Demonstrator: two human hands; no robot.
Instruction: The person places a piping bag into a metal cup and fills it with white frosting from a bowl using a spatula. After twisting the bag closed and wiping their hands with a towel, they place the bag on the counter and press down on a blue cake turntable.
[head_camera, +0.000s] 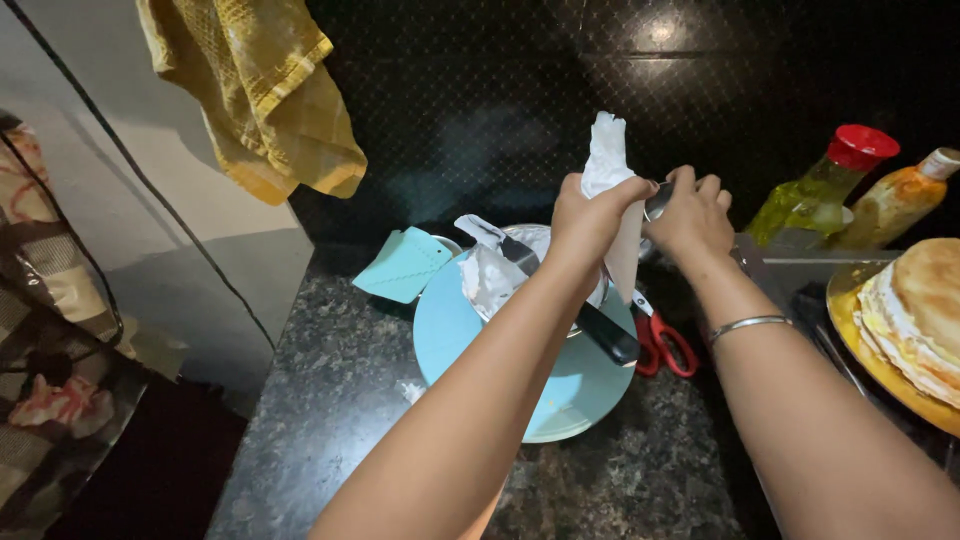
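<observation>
Left hand (588, 215) clenched around a white piping bag (607, 160), raised above a blue turntable (470, 340) on the worktop (330, 400); right hand (690, 215) closed over a metal object beside it, mostly hidden.

Cake (915, 320) cut off at right edge, scissors (665, 345) partly behind right forearm, metal thing under right hand (692, 215) mostly hidden, bowl (535, 240) behind left arm

I see a yellow cloth (262, 95) hanging upper left; red-handled scissors (664, 341) on the dark counter (330, 420); a red-capped oil bottle (823, 183) beside an orange bottle (897, 201); a layered cake (920, 315) at right.
</observation>
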